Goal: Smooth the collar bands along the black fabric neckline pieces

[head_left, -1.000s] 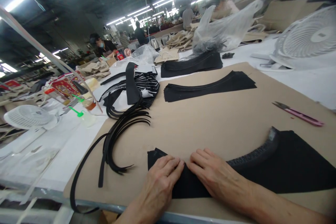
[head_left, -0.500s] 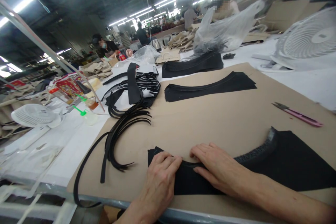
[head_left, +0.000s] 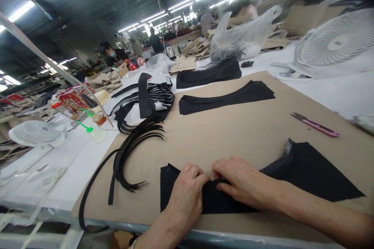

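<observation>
A black fabric piece [head_left: 317,173] with a concave upper edge lies flat before me. Along the right part of that curve runs a raised, textured band [head_left: 279,163]. My left hand [head_left: 188,190] has its fingers bent and closed on the edge left of the middle. Just to its right, my right hand [head_left: 238,179] pinches the same edge between thumb and fingers. The fingertips of both hands nearly meet, and the cloth under them is partly hidden. Left of my hands lies a bundle of curved black strips [head_left: 125,155].
Pink-handled thread snips [head_left: 317,125] lie on the brown board [head_left: 216,136] at right. More black curved pieces [head_left: 224,96] lie farther back. White fans [head_left: 336,44], a clear plastic bag [head_left: 242,35] and green-capped bottles [head_left: 93,132] stand around. Several people are in the background.
My left hand has slid right along the fabric edge, closer to my right hand. My right hand keeps its pinch in about the same place. The view has shifted slightly.
</observation>
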A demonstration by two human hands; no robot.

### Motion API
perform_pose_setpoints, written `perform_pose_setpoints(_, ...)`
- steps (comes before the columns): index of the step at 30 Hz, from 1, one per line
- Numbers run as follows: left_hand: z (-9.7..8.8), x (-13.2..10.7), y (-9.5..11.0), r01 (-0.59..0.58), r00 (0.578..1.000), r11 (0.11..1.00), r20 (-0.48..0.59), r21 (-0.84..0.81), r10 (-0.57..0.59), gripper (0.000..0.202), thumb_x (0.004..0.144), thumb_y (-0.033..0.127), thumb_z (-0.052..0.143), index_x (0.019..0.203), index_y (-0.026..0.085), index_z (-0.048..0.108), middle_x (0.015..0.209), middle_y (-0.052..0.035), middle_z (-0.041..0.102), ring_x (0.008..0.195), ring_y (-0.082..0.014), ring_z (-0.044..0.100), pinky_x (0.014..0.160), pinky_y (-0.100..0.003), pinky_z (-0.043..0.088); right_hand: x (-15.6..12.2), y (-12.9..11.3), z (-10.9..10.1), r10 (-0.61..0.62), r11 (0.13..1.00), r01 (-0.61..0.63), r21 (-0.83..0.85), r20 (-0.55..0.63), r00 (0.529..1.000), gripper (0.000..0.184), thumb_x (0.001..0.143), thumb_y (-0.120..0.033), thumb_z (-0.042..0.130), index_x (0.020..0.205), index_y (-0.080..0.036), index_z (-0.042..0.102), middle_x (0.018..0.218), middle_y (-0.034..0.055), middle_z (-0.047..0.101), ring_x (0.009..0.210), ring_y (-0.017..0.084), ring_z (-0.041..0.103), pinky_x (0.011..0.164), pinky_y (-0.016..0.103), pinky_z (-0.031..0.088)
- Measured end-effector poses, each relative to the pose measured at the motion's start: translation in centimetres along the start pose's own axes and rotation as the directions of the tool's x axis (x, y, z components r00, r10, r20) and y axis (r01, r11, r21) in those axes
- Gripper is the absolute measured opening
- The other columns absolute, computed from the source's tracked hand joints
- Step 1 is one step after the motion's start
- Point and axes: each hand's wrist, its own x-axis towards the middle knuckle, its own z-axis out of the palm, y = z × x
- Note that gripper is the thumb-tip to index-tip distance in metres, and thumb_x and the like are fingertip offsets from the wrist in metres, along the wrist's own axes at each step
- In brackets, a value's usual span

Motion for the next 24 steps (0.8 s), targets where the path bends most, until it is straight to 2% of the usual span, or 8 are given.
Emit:
perform_pose_setpoints(6, 0.6, -0.3, -0.1, -0.021, 0.999, 0.993, -0.033, -0.119, 0.017, 0.053, 0.073, -0.008, 0.035, 0.103, 0.022, 0.066, 0.094, -0.0034, 0.059, 0.091, -0.0175, 0.053, 0.081, -0.03, 0.047, -1.1, 1.3, 0.2, -0.056, 0.996, 0.06, 0.066, -0.056, 0.997, 0.01, 0.082, -0.013, 0.061, 0.085, -0.022, 0.058, 0.086, -0.0018, 0.064, 0.081, 0.019, 0.059, 0.078, 0.034, 0.036)
perform_pose_setpoints(10, 0.6, -0.5, 0.2, 0.002, 0.999, 0.986, -0.048, -0.167, -0.01, 0.053, 0.075, -0.006, 0.04, 0.11, 0.026, 0.065, 0.097, -0.002, 0.06, 0.094, -0.0172, 0.054, 0.084, -0.031, 0.047, -1.4, 1.3, 0.4, -0.069, 0.992, 0.077, 0.098, -0.076, 0.995, 0.01, 0.084, -0.011, 0.06, 0.085, -0.021, 0.059, 0.087, -0.0015, 0.063, 0.082, 0.018, 0.059, 0.081, 0.034, 0.036)
perform_pose_setpoints(14, 0.3, 0.2, 0.8, 0.078, 0.997, 0.986, -0.013, -0.146, -0.081, 0.044, 0.075, -0.002, 0.05, 0.103, 0.026, 0.069, 0.093, -0.0011, 0.062, 0.092, -0.0189, 0.056, 0.083, -0.033, 0.048, -1.4, 1.4, 0.6, -0.078, 0.991, 0.087, 0.106, -0.082, 0.994, 0.012, 0.083, -0.008, 0.06, 0.086, -0.02, 0.059, 0.088, -0.0015, 0.062, 0.084, 0.017, 0.058, 0.079, 0.032, 0.037)
perform_pose_setpoints(24, 0.4, 1.3, 1.2, 0.106, 0.994, 0.991, 0.011, -0.08, -0.105, 0.043, 0.071, -0.005, 0.048, 0.089, 0.025, 0.073, 0.085, -0.0001, 0.066, 0.085, -0.0176, 0.06, 0.078, -0.03, 0.05, -1.7, 2.0, 1.5, -0.089, 0.986, 0.105, 0.128, -0.125, 0.988, 0.012, 0.083, -0.008, 0.06, 0.085, -0.02, 0.059, 0.087, -0.0013, 0.06, 0.083, 0.016, 0.056, 0.079, 0.03, 0.039)
